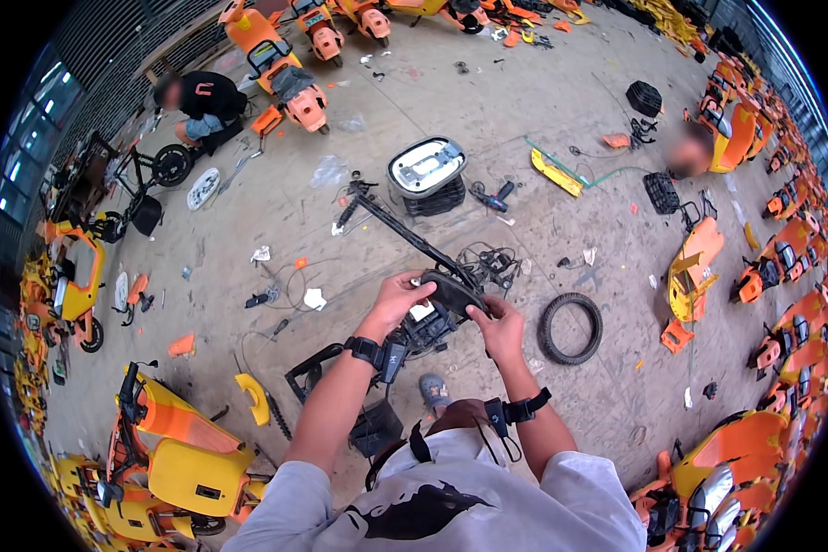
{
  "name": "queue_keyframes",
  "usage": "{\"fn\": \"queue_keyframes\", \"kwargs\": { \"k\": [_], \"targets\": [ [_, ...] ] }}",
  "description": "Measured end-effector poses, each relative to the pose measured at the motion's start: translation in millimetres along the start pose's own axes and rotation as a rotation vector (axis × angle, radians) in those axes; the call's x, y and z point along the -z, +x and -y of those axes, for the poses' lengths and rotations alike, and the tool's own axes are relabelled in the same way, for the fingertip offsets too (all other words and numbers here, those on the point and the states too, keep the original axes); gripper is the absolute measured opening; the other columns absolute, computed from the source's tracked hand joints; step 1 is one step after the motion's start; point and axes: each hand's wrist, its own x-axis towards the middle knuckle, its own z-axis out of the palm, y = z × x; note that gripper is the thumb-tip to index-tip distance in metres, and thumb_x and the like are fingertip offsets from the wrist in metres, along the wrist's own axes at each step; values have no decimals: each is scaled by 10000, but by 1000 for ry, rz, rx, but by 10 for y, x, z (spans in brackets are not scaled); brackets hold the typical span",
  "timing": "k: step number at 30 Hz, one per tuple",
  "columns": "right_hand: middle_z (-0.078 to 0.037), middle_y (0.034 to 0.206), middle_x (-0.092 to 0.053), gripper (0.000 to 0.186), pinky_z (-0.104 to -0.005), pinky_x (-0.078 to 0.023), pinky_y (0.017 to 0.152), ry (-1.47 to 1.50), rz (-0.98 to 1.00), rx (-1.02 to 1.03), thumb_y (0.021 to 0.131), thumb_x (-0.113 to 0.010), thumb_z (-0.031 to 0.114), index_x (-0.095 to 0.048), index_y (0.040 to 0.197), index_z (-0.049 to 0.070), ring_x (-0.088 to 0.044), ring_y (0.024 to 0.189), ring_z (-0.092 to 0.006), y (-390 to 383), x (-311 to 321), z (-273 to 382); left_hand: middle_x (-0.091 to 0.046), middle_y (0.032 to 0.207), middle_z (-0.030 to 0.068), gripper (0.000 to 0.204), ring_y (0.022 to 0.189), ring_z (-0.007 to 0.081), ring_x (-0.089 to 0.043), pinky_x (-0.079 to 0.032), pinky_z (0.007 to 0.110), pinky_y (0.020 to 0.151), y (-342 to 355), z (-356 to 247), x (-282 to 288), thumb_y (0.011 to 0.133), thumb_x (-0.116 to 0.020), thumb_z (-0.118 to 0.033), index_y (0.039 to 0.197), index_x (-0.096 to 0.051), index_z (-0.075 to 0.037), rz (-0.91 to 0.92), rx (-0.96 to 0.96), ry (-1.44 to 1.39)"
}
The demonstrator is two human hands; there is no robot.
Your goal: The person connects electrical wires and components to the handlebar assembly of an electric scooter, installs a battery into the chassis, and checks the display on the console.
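Observation:
Both of my hands grip a curved black piece (pixel 451 293) over a stripped black scooter frame (pixel 405 235) lying on the floor. My left hand (pixel 400 304) has its thumb on the piece's left part; my right hand (pixel 497 327) pinches its right end. A small white item (pixel 421 313) shows just below the piece. Black housing and brackets (pixel 423 336) lie under my hands, with tangled cables (pixel 492 267) beside them. What the fingers hide beneath the piece cannot be seen.
A loose tyre (pixel 570 304) lies right of me. Beyond the frame are a stacked crate with silver top (pixel 428 166) and a power tool (pixel 494 197). Scooters (pixel 184 442) and loose yellow panels (pixel 557 170) surround the area. A co-worker (pixel 202 110) crouches at back left.

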Motion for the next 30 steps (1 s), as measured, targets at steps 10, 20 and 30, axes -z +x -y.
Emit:
{"fn": "queue_keyframes", "kwargs": {
  "k": [10,20,30],
  "targets": [
    [-118,847,-665,370,-269,-486,669,-73,-44,-164,840,-664,215,-605,1114,-26,-611,724,-119,193,206,-150,-656,813,105,402,618,139,-634,-535,256,545,519,-259,-163,852,-664,-157,1176,-557,54,56,-21,420],
    [-118,886,-657,343,-262,-479,712,112,-99,-95,859,-650,187,-609,1076,-76,-593,783,-131,419,141,-195,-644,690,93,375,479,118,-589,-464,249,413,436,-347,-412,857,-662,-225,1104,-587,47,-33,-115,460],
    [-104,872,-655,343,-255,-474,660,12,-33,-65,850,-657,189,-605,1088,-52,-580,710,-111,233,201,12,-635,788,78,323,521,100,-554,-430,225,430,425,-191,-199,901,-599,-183,1167,-574,-1,36,64,218]
  ]
}}
